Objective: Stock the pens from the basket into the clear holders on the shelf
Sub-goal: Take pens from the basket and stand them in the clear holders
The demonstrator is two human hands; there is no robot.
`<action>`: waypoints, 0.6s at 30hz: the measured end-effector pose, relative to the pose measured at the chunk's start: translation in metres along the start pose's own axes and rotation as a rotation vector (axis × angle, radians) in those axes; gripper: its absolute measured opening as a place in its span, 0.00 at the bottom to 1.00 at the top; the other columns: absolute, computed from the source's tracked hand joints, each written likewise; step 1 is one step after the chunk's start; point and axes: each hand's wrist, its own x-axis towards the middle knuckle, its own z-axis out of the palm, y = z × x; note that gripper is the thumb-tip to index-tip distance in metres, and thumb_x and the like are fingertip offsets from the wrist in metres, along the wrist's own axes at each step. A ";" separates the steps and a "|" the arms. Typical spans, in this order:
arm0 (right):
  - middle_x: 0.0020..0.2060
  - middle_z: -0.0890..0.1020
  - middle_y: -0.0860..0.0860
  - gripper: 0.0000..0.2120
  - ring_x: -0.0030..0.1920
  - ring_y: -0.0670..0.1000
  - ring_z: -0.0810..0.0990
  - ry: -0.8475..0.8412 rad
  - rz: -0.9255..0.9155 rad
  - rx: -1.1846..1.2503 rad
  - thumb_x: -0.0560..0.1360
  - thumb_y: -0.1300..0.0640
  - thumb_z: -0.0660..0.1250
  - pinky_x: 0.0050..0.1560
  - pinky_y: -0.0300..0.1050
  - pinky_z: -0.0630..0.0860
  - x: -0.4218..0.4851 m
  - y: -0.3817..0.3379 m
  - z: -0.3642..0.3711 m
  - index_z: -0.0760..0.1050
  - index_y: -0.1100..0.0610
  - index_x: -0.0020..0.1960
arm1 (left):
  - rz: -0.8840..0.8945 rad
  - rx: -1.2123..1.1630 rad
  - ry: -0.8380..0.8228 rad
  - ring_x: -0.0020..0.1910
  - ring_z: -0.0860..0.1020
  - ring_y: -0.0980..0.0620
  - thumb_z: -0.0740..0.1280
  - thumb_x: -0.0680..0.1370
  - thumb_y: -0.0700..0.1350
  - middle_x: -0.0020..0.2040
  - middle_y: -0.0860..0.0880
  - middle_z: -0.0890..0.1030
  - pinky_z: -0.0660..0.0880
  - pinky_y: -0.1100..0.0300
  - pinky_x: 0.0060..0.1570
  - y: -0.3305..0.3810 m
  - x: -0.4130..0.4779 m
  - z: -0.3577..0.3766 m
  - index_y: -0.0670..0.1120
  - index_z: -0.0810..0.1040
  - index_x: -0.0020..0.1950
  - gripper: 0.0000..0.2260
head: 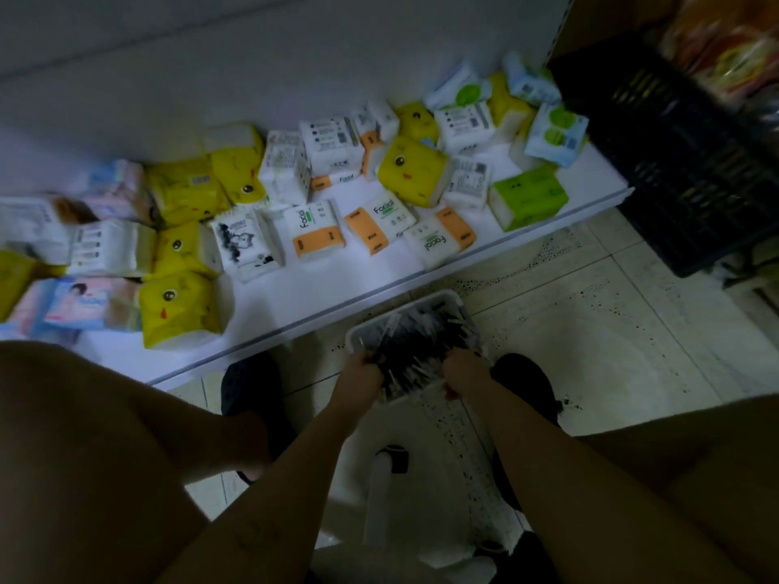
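Note:
A white basket (447, 298) full of dark pens (415, 345) sits on the tiled floor between my feet. My left hand (358, 379) reaches down into its left near side with fingers curled among the pens. At the right near side my right hand (463, 373) has its fingers curled into the pens too. Which pens each hand holds is blurred. No clear holders are in view.
A low white shelf (379, 284) just beyond the basket carries several tissue packs (320, 229) in yellow, white, orange and green. A black crate (683, 162) stands at the right. My black shoes (253, 389) flank the basket.

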 end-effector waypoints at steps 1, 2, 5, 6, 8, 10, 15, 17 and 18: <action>0.47 0.79 0.61 0.14 0.46 0.54 0.78 0.035 -0.016 -0.002 0.81 0.64 0.56 0.55 0.46 0.73 -0.007 -0.002 -0.001 0.74 0.67 0.62 | 0.033 -0.008 0.001 0.32 0.70 0.55 0.58 0.80 0.39 0.37 0.51 0.73 0.65 0.66 0.27 0.007 -0.007 -0.001 0.44 0.73 0.54 0.06; 0.55 0.79 0.62 0.14 0.52 0.56 0.77 0.058 -0.040 0.059 0.82 0.62 0.56 0.55 0.46 0.71 -0.013 -0.003 0.000 0.74 0.66 0.63 | 0.069 -0.011 0.003 0.34 0.72 0.55 0.59 0.81 0.43 0.38 0.50 0.75 0.67 0.66 0.28 0.012 -0.012 -0.002 0.44 0.74 0.55 0.06; 0.51 0.78 0.58 0.18 0.51 0.57 0.76 0.214 -0.218 0.175 0.84 0.51 0.52 0.52 0.47 0.70 -0.031 -0.012 0.004 0.74 0.63 0.57 | 0.223 0.023 0.015 0.38 0.77 0.52 0.59 0.82 0.50 0.41 0.50 0.77 0.73 0.59 0.36 0.023 -0.026 -0.008 0.47 0.74 0.53 0.09; 0.43 0.77 0.54 0.17 0.46 0.56 0.75 0.242 -0.293 0.184 0.84 0.50 0.52 0.49 0.48 0.70 -0.038 -0.018 0.003 0.73 0.61 0.51 | 0.290 0.032 0.025 0.38 0.77 0.51 0.58 0.83 0.50 0.40 0.49 0.77 0.73 0.58 0.37 0.027 -0.031 -0.012 0.48 0.73 0.51 0.08; 0.34 0.72 0.49 0.12 0.37 0.51 0.72 0.285 -0.435 0.198 0.83 0.53 0.55 0.42 0.45 0.69 -0.054 -0.030 -0.001 0.70 0.56 0.44 | 0.380 0.015 0.067 0.34 0.74 0.51 0.56 0.83 0.48 0.36 0.48 0.76 0.70 0.60 0.34 0.037 -0.040 -0.021 0.46 0.72 0.49 0.09; 0.32 0.74 0.51 0.09 0.33 0.51 0.74 0.260 -0.558 0.302 0.82 0.56 0.57 0.37 0.45 0.73 -0.074 -0.045 -0.009 0.71 0.52 0.43 | 0.386 -0.049 0.092 0.30 0.71 0.51 0.54 0.84 0.46 0.35 0.48 0.75 0.68 0.59 0.32 0.050 -0.050 -0.034 0.44 0.72 0.49 0.10; 0.35 0.77 0.52 0.08 0.26 0.43 0.74 0.143 -0.619 0.595 0.82 0.65 0.55 0.26 0.35 0.69 -0.125 -0.082 -0.023 0.71 0.60 0.47 | 0.434 -0.113 0.111 0.30 0.68 0.51 0.51 0.85 0.42 0.38 0.47 0.75 0.65 0.56 0.32 0.087 -0.079 -0.073 0.45 0.71 0.47 0.12; 0.37 0.77 0.51 0.07 0.28 0.45 0.71 0.179 -0.673 0.567 0.82 0.64 0.55 0.27 0.35 0.66 -0.144 -0.100 -0.029 0.72 0.60 0.49 | 0.546 -0.088 0.138 0.29 0.65 0.51 0.51 0.85 0.46 0.36 0.49 0.72 0.62 0.57 0.31 0.106 -0.095 -0.087 0.47 0.71 0.49 0.11; 0.36 0.77 0.50 0.08 0.29 0.46 0.69 0.204 -0.727 0.543 0.82 0.62 0.56 0.28 0.37 0.65 -0.152 -0.108 -0.032 0.73 0.60 0.50 | 0.607 -0.079 0.165 0.29 0.64 0.52 0.52 0.85 0.48 0.35 0.50 0.71 0.61 0.58 0.31 0.116 -0.103 -0.093 0.48 0.72 0.52 0.11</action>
